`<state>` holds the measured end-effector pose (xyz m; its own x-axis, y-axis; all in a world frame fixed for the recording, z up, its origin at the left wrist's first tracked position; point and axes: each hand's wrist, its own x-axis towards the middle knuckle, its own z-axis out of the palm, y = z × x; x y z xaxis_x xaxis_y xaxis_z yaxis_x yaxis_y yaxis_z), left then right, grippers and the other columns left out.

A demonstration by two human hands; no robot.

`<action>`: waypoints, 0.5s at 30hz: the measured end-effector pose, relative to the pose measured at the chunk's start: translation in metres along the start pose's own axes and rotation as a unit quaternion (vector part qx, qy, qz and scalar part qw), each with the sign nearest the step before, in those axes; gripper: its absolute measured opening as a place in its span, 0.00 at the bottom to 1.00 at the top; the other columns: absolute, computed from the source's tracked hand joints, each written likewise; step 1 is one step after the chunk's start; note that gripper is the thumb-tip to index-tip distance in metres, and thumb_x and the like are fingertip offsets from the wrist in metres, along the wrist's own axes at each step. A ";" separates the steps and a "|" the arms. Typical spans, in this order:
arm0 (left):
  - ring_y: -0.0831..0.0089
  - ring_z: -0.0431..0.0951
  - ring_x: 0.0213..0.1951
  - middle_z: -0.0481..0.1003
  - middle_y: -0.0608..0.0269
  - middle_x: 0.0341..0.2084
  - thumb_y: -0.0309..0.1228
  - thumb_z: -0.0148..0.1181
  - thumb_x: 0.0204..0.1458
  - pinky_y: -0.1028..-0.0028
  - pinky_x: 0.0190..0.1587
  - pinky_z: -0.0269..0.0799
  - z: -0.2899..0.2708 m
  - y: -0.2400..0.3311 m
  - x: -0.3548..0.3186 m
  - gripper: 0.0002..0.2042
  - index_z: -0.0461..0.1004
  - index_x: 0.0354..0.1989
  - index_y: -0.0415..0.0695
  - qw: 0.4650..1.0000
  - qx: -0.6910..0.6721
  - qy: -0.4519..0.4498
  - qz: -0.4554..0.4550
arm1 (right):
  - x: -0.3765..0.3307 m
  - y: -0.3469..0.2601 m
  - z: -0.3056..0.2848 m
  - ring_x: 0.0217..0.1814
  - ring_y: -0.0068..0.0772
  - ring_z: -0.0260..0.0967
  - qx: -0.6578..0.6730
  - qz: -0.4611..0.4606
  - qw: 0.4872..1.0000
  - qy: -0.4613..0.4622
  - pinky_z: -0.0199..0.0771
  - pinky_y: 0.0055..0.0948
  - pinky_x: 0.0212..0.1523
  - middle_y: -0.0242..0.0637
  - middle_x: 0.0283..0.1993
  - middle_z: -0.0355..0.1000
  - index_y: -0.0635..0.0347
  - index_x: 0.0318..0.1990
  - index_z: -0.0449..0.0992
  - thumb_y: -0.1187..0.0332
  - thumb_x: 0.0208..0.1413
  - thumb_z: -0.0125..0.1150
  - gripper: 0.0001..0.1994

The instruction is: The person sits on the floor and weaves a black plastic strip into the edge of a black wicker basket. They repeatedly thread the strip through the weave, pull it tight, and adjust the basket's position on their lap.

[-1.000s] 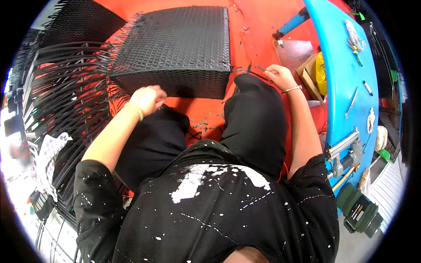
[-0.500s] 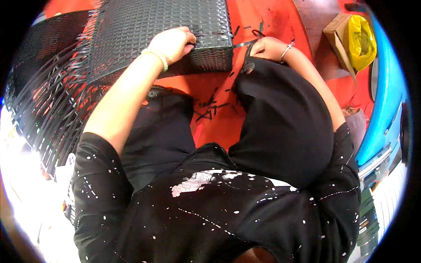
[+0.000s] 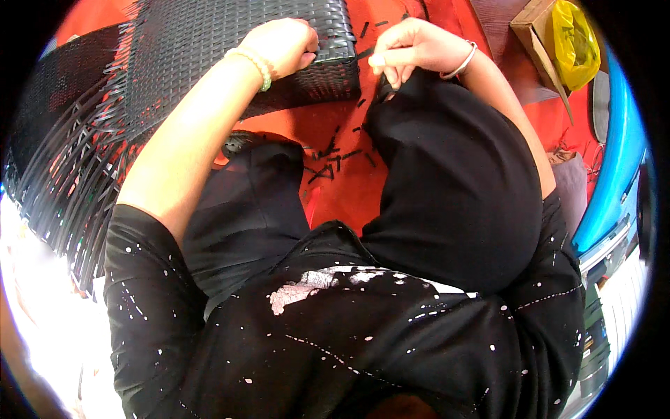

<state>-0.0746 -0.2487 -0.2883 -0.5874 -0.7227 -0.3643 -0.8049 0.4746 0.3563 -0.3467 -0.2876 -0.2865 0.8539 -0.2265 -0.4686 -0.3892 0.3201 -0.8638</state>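
Note:
A black box-like piece woven from flat plastic strips stands in front of me, its near corner turned to the right. On its top edge close to that corner rests my left hand, fingers curled in; whatever they grip is hidden. My right hand hovers just right of the corner, above my knee, with thumb and forefinger pinched together. Anything between those fingertips is too small to make out. A short dark strip shows between the corner and the right fingertips.
Long loose black strips fan out from the weave at left. Cut scraps litter the red floor between my legs. At the far right stand a cardboard box with a yellow plastic bag and a blue curved object.
My right hand has risen and moved slightly left, toward the woven corner, its fingers now pinched in plain view. The left hand stays at the edge. The whole view has shifted a little.

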 end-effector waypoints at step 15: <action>0.56 0.77 0.31 0.74 0.55 0.27 0.33 0.64 0.42 0.63 0.37 0.75 0.013 -0.001 0.004 0.10 0.72 0.30 0.42 0.999 -0.009 0.037 0.001 | 0.029 0.065 -0.010 0.34 0.30 0.75 -0.222 -0.192 0.930 0.221 0.75 0.27 0.38 0.37 0.33 0.79 0.61 0.35 0.82 0.68 0.53 0.63 0.07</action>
<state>-0.0771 -0.2462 -0.3012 -0.5810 -0.7573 -0.2984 -0.8012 0.4677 0.3732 -0.3511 -0.2823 -0.3580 0.7718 -0.6334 -0.0554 -0.2734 -0.2520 -0.9283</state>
